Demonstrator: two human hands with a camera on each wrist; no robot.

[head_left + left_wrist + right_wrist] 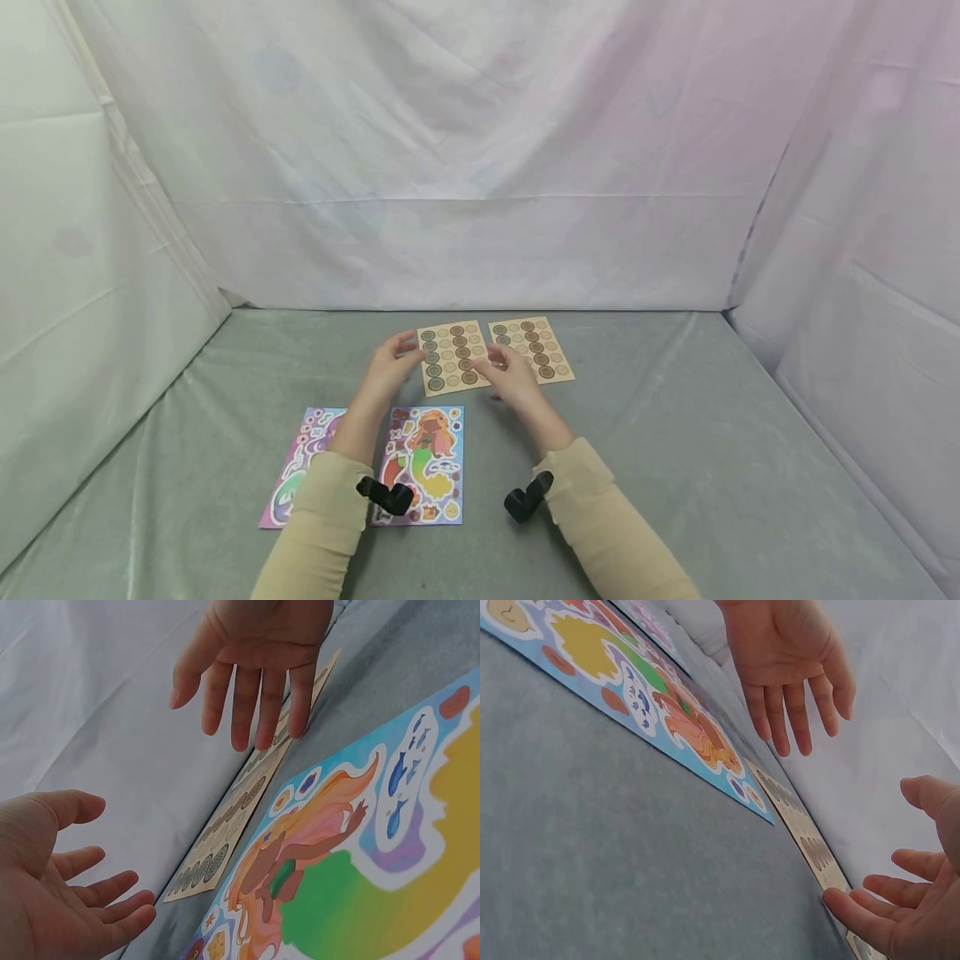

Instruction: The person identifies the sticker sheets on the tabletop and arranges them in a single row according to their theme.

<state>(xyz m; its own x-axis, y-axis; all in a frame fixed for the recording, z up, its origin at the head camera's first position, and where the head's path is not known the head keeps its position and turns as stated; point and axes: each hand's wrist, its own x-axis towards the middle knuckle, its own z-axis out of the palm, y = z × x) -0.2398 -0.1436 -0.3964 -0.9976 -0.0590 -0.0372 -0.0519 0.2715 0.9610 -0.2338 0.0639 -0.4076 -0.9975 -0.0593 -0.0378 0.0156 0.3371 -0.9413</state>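
Note:
Two beige sheets of round stickers lie near the back of the table: a left sticker sheet [452, 367] and a right sticker sheet [557, 354]. My left hand [390, 367] is at the left edge of the left sheet, fingers spread and relaxed. Over that sheet's right edge, partly covering the right sheet, is my right hand [513, 379]. In the left wrist view the palms face each other, with nothing held in the left hand [67, 877] or the right hand [262, 667]. Whether any fingertip touches paper, I cannot tell.
Closer to me lies a colourful mermaid sticker sheet [442, 442]. Left of it is a purple sticker sheet [281, 492], partly hidden by my left arm. The grey tabletop [675, 433] is bordered by white cloth walls [480, 250] at the back and sides.

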